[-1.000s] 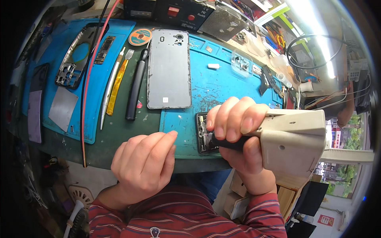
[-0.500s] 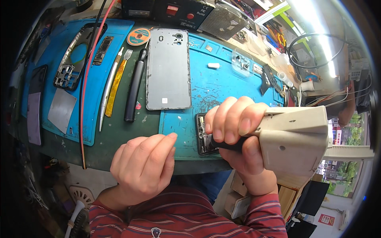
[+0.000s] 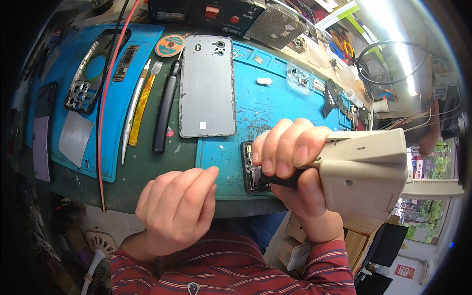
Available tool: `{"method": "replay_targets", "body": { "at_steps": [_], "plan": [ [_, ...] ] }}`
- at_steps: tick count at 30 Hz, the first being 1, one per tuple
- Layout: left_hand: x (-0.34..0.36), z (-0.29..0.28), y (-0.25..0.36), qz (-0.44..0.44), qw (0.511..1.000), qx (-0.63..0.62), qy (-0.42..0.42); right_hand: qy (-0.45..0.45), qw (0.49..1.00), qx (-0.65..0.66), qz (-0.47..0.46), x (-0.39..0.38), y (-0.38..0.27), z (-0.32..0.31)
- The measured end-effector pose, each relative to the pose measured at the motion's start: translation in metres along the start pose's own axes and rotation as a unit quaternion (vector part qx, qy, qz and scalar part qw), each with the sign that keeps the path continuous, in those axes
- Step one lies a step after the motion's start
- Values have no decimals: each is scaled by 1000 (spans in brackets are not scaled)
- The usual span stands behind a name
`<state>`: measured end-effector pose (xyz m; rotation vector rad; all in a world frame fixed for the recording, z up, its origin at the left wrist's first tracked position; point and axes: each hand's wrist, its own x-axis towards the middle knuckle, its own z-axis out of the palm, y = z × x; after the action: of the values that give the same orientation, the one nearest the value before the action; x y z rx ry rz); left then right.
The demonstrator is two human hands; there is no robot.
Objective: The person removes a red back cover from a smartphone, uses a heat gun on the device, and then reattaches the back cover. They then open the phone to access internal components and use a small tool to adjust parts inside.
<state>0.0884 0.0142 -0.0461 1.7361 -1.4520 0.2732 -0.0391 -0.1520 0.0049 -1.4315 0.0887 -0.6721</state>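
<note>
A chunky cream tool [image 3: 364, 174] is being held, with its black end [image 3: 282, 180] pointing left. Just by that end, a dark phone piece [image 3: 250, 173] with shiny bits is lying on the blue mat [image 3: 297, 105], partly hiding from sight.

At the centre of the frame, the right hand [image 3: 300, 162] hides much of the open phone [image 3: 249, 169] and part of the black grip on the beige tool [image 3: 366, 172]. Whether the curled left hand [image 3: 177, 206], lower left of centre, holds anything small cannot be told. The upper edge cuts off the red wire [image 3: 102, 123] and black box [image 3: 221, 19]; the lower edge crops the striped shirt [image 3: 226, 270].
</note>
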Motion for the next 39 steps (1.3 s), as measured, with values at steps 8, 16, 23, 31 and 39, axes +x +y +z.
{"method": "replay_targets", "body": {
  "at_steps": [8,16,23,31,39],
  "plan": [
    [0,0,-1,3,1000,-3,-4,3,1000,-7,12,0,-1,0],
    [0,-1,0,2,1000,-2,-11,1,1000,-7,13,1,-1,-1],
    [0,-1,0,1,1000,-2,-9,7,1000,-12,21,0,-3,0],
    [1,-1,0,2,1000,1,-10,18,999,-10,31,0,-4,1],
    [0,-1,0,0,1000,-1,-11,19,999,-15,34,1,-5,1]
  ]
}}
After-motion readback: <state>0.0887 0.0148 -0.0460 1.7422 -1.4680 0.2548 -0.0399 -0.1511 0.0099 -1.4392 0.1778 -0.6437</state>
